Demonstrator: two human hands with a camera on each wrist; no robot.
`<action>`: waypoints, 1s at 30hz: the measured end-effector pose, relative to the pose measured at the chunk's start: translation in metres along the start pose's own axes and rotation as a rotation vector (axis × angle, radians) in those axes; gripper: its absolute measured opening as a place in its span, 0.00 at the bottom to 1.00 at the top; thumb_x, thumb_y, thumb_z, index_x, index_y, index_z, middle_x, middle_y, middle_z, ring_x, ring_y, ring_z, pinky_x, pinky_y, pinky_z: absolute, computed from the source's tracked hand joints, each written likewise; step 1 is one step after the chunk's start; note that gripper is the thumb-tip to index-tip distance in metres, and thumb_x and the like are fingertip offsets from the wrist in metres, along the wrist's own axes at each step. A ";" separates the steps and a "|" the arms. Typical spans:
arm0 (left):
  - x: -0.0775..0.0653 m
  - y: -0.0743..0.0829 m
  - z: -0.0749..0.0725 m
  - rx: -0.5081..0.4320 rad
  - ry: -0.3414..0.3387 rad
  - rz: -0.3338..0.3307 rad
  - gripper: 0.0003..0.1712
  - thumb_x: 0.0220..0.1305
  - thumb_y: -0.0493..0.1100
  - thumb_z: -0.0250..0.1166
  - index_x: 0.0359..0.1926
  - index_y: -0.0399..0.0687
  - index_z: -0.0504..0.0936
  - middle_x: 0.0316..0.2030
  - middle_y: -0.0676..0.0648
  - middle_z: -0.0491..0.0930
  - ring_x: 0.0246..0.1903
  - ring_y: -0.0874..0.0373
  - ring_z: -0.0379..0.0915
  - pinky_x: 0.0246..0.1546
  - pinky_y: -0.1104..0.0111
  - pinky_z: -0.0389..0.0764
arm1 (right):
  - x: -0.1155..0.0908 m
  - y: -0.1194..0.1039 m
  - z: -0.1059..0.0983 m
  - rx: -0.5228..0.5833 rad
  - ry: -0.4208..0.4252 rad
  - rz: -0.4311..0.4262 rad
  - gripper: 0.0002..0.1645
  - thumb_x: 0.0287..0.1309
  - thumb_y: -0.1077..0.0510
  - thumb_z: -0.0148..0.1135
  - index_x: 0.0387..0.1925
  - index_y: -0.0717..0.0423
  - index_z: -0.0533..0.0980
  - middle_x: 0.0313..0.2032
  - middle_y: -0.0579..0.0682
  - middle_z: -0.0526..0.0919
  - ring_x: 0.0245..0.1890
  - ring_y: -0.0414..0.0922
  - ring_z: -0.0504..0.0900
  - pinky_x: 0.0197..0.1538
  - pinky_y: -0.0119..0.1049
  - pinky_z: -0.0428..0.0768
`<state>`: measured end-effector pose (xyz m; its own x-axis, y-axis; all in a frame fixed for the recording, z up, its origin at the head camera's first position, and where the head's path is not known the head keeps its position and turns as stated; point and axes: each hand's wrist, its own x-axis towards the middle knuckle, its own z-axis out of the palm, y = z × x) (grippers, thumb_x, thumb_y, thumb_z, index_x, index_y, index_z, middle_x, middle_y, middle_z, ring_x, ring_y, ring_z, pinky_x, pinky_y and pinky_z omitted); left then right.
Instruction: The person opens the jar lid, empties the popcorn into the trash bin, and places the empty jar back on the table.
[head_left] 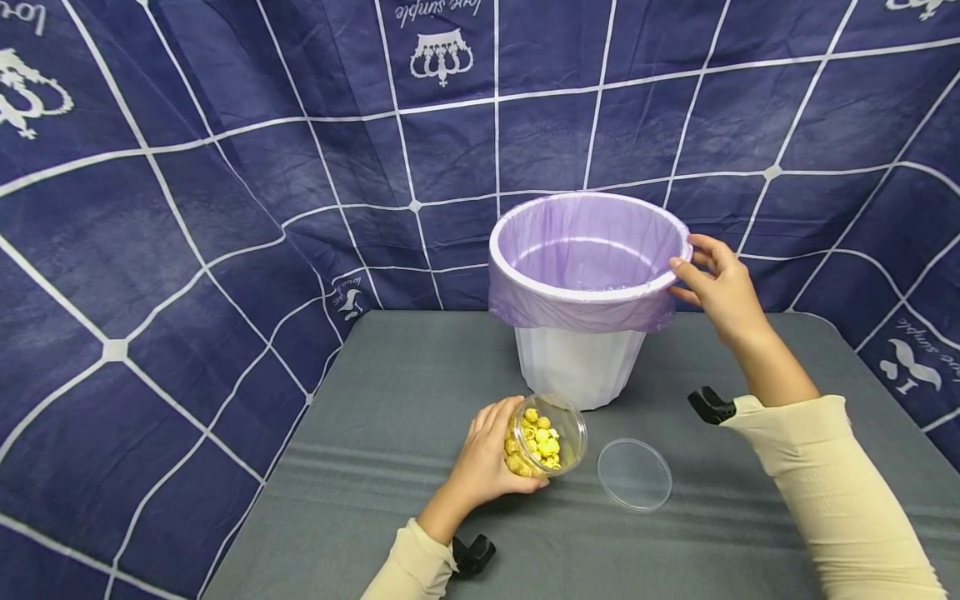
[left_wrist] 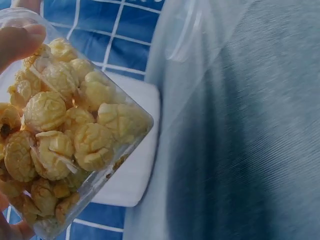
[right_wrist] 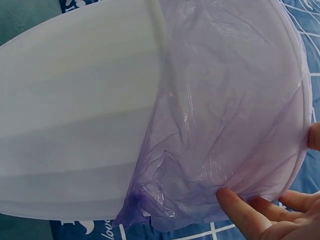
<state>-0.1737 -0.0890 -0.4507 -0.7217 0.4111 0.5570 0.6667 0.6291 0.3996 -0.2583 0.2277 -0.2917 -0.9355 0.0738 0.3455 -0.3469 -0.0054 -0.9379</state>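
Sleeves [head_left: 847, 492], hands [head_left: 483, 454] on popcorn tub [head_left: 572, 425], bin [head_left: 577, 358]

The grey table [head_left: 360, 467] bears the bin [head_left: 581, 358] at twelve o'clock; the clear lid [head_left: 634, 475] lies at the bin's five o'clock.

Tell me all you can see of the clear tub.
The tub is round, clear and plastic-looking, with a rimmed, uncovered mouth. Round yellow popcorn part-fills it, leaving bare wall near the mouth. It is tilted, mouth turned towards the person's right. The left hand grips its side. It is in front of the white bin, left of a clear disc. Whether its base touches the table is unclear.
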 end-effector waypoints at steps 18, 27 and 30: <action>0.029 -0.014 -0.065 -0.194 0.330 -0.321 0.63 0.24 0.51 0.78 0.65 0.51 0.54 0.55 0.41 0.64 0.52 0.45 0.59 0.49 0.51 0.64 | -0.001 -0.001 0.002 -0.015 0.013 0.013 0.39 0.54 0.59 0.59 0.62 0.69 0.53 0.54 0.68 0.59 0.38 0.38 0.76 0.35 0.27 0.77; 0.072 -0.008 -0.108 -0.169 0.438 -0.341 0.61 0.27 0.50 0.78 0.65 0.50 0.54 0.55 0.44 0.64 0.55 0.49 0.56 0.53 0.53 0.59 | 0.000 0.001 0.002 -0.026 0.014 0.010 0.38 0.55 0.59 0.59 0.62 0.69 0.53 0.54 0.69 0.59 0.39 0.38 0.75 0.35 0.27 0.77; 0.089 -0.005 -0.120 -0.118 0.466 -0.288 0.60 0.27 0.51 0.78 0.63 0.48 0.55 0.54 0.45 0.66 0.55 0.49 0.56 0.53 0.54 0.59 | -0.002 0.001 0.001 -0.022 0.014 0.008 0.39 0.55 0.59 0.59 0.62 0.69 0.53 0.55 0.69 0.58 0.39 0.38 0.75 0.35 0.27 0.77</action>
<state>-0.2190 -0.1350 -0.3162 -0.7365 -0.1183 0.6660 0.4908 0.5840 0.6466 -0.2574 0.2263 -0.2934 -0.9370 0.0882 0.3379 -0.3379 0.0157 -0.9410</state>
